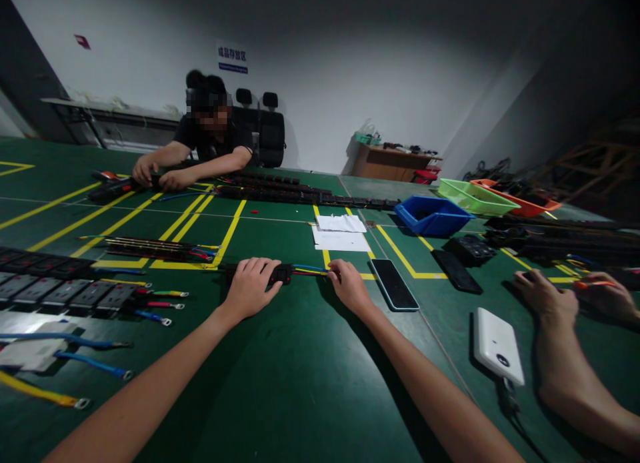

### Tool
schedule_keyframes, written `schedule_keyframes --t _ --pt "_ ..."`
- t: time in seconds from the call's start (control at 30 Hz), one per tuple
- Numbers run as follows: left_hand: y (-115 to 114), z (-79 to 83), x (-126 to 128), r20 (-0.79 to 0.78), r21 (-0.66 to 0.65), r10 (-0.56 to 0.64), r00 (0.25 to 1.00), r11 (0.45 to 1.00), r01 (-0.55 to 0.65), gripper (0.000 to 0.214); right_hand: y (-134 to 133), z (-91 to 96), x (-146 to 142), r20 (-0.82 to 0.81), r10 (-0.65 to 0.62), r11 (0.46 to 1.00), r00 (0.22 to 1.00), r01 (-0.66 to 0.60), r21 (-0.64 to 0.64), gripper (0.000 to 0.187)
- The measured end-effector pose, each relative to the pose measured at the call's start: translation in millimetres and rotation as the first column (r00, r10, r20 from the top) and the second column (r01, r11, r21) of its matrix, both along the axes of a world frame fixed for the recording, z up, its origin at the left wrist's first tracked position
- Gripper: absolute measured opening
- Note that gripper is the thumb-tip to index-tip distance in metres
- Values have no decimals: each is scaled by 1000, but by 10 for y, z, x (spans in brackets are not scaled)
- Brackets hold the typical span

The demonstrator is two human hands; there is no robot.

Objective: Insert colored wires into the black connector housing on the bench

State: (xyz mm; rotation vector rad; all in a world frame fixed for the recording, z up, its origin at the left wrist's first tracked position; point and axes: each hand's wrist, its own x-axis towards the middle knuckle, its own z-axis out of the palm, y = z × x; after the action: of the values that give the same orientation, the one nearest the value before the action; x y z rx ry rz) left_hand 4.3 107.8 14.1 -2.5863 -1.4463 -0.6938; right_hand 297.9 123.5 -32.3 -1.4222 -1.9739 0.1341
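In front of me on the green table lies a black socket strip (284, 274) with a small red part on it. My left hand (254, 286) grips it from above, thumb along the near side, hiding much of its body. Blue, yellow and red wires (307, 270) run out of its right end. At their far end my right hand (347, 284) has its fingers closed on the wires; the tips are hidden. Close to the right hand lies a phone (394, 285) with a dark screen, and beyond it are white paper sheets (341, 233).
Rows of black socket strips (65, 295) with lugged wires lie at left. A co-worker (213, 126) handles parts across the table; another person's hands (547, 296) work at right. A white power bank (497, 343), a blue bin (431, 216) and a green bin (475, 197) are at right.
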Motion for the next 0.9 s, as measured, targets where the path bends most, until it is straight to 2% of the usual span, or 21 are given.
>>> schedule_keyframes --t 0.1,0.27,0.47,0.67,0.9 --pt "-1 1 -3 7 -5 0 1000 1000 0 43 -11 6 -4 -4 -23 1000 1000 23 16 14" --pt "-2 5 -4 13 2 -2 1000 1000 2 43 -17 26 1 58 23 999 998 -26 45 15" --pt "-5 14 -3 6 -3 0 1000 1000 0 43 15 16 10 64 27 1000 998 -27 4 13" --pt "3 4 -1 9 0 5 1000 1000 -5 43 30 9 40 89 44 999 995 -46 27 14" --pt "1 -3 -3 -8 8 8 1000 1000 -8 43 37 -16 47 91 45 999 995 -45 -2 15"
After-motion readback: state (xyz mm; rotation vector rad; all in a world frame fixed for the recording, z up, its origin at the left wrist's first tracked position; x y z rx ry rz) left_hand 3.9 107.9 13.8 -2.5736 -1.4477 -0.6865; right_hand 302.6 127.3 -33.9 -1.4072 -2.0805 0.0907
